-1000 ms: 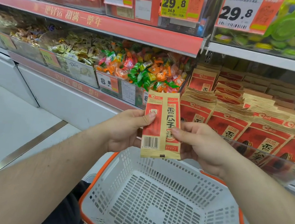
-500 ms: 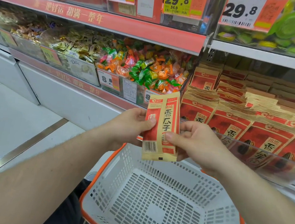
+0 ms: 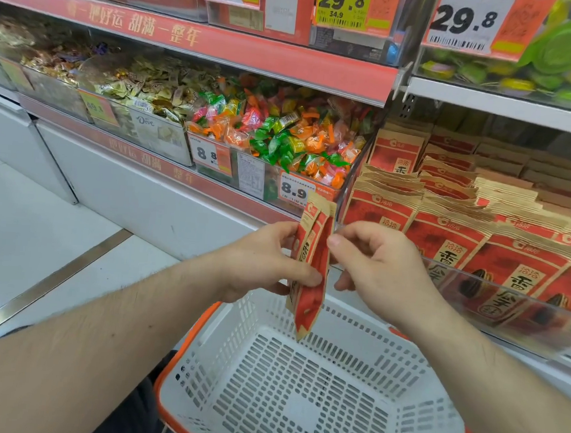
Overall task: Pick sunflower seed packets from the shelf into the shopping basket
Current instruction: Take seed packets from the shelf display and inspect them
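Two red and kraft sunflower seed packets (image 3: 312, 273) hang edge-on, held together above the white shopping basket (image 3: 233, 345). My left hand (image 3: 260, 262) grips them from the left, its thumb pressed on the red face. At their upper right edge, the thumb and forefinger of my right hand (image 3: 376, 261) pinch them. Rows of matching seed packets (image 3: 446, 236) stand on the shelf to the right, behind a clear plastic lip. Nothing lies in the basket.
Left of the seed packets, bins of wrapped candies (image 3: 283, 137) with price tags (image 3: 293, 191) fill the shelf. Above them, a red shelf strip (image 3: 222, 47) overhangs. The basket has an orange rim. The grey floor (image 3: 37, 231) lies to the left.
The packets have turned from facing me to edge-on and dropped slightly toward the basket. My left thumb slid lower on them, and my right hand shifted to their upper edge.
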Tool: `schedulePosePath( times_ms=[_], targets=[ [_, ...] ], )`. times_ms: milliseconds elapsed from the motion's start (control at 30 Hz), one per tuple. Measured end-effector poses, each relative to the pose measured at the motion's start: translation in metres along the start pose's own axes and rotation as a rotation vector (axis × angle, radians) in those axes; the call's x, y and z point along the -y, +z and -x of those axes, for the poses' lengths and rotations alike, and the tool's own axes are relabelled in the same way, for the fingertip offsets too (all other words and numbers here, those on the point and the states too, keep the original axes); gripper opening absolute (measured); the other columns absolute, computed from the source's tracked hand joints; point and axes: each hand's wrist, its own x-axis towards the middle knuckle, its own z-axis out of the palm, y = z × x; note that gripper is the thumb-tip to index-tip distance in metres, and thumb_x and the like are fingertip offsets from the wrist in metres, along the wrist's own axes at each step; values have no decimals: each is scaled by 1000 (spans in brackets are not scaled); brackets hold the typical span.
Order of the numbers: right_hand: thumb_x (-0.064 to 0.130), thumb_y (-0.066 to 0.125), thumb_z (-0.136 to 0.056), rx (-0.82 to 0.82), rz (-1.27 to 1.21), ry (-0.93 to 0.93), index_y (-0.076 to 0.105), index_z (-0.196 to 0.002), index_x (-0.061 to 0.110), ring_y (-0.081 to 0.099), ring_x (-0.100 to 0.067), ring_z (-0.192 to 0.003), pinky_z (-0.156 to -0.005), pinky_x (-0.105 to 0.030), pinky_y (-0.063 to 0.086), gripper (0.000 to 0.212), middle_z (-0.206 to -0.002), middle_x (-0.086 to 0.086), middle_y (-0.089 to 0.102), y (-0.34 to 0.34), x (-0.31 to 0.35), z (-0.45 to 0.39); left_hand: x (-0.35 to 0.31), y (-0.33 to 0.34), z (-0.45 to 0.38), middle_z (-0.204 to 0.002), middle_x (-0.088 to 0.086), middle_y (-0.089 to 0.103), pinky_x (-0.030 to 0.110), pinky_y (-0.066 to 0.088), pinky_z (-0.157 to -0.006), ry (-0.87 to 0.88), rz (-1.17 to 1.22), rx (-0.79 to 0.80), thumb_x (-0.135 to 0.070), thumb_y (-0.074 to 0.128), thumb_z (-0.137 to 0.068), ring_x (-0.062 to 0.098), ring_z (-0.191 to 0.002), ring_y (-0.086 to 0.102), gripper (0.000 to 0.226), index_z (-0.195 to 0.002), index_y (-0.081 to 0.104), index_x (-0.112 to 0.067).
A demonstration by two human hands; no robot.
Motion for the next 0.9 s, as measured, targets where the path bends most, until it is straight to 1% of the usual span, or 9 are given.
schedulePosePath(
  times_ms=[100,167,267,400,500,600,700,833,900],
  targets=[
    [19,56,-97,-15,68,-58,62,-75,17,68,-13,-56,-65,-44,57,23,-65,-7,66,3,-4,0,4,7,-1,-117,8,66,60,53,-94,5,45,32,-34,82,-54,30,-106,70,69,-119,63,-18],
    [13,54,-98,16,68,-56,58,-72,14,67,-16,-58,-65,-47,56,26,-65,-13,66,5,-5,0,6,9,-1,-110,8,71,63,51,-95,1,111,27,-38,78,-66,28,-108,69,56,-117,64,-18],
    [6,50,-100,103,-111,15,58,-72,9,62,-12,-52,-58,-36,55,29,-60,-9,65,5,-2,-2,5,7,-3,-95,11,69,55,54,-84,-5,201,94,-41,65,-78,30,-103,64,34,-102,68,-16],
    [2,48,-100,183,-336,65,57,-75,2,60,-18,-50,-55,-31,49,28,-60,-10,66,2,3,-4,5,2,-4,-92,12,63,40,55,-67,-76,368,279,-49,76,-67,21,-79,66,50,-94,66,-8],
    [2,47,-100,197,-387,88,57,-72,4,58,-19,-48,-55,-34,47,30,-60,-11,65,2,3,-4,7,2,-8,-95,14,61,37,54,-65,-95,410,356,-54,85,-54,22,-76,65,64,-94,67,-8],
    [2,47,-101,200,-394,92,57,-72,4,59,-19,-49,-56,-35,47,30,-61,-12,66,2,2,-4,8,2,-9,-98,16,59,38,54,-65,-107,432,354,-54,86,-51,23,-78,64,67,-96,66,-8],
    [3,47,-101,194,-388,88,57,-73,4,59,-19,-50,-56,-35,48,30,-60,-10,66,3,3,-3,7,2,-8,-95,14,63,40,55,-66,-113,438,330,-48,81,-61,23,-81,66,55,-97,67,-9],
    [7,51,-100,123,-216,42,62,-77,7,63,-12,-52,-56,-27,52,26,-59,-1,67,3,2,-3,3,2,-6,-93,11,67,48,57,-75,-129,387,167,-43,69,-79,29,-95,65,35,-94,70,-11],
    [10,55,-97,98,-116,31,63,-77,4,65,-13,-53,-60,-32,54,23,-62,-3,67,0,0,-5,-2,0,-5,-86,8,67,50,56,-75,-135,426,53,-45,66,-75,27,-84,67,34,-82,71,-12]
  ],
)
